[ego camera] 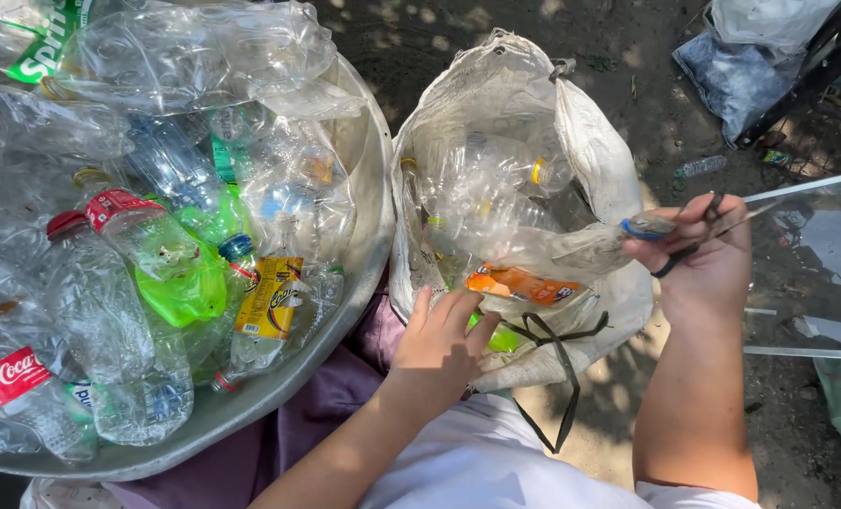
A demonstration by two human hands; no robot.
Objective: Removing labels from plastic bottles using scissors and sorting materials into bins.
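clear crushed plastic bottle (pixel 571 247) being gripped by its neck in the right hand (pixel 703 259), fingers (pixel 694 219) clamped around the neck just behind the blue cap ring (pixel 639 229), body of the bottle stretching leftward over the open mouth of the white woven sack (pixel 590 141). also pinched in that same hand, a thin dark tool with black loop handles (pixel 689 247), probably scissors, though hard to tell from this angle. left hand (pixel 442 341) reaching down at the near rim of the sack, fingers spread apart and lying flat, holding nothing, fingertips touching an orange bottle label (pixel 519 285) inside. sack sitting upright between the two arms, partly filled with more clear bottles (pixel 491 179), a yellow cap ring (pixel 537 172) showing among them, dark straps (pixel 557 349) hanging from its front edge. just beside the sack on the left, touching it, a wide grey metal basin (pixel 373 198) heaped with squashed bottles: a bright green one (pixel 185 283), a red-capped one (pixel 109 212), a yellow-labelled one (pixel 268 300), a red-labelled one (pixel 6 379). purple cloth (pixel 345 377) lying under the basin's edge, white shirt (pixel 477 462) showing below. bare dirt ground (pixel 628 66) beyond, a grey bag (pixel 731 80) well apart at the upper right, a clear plastic sheet (pixel 816 254) just past the right hand.
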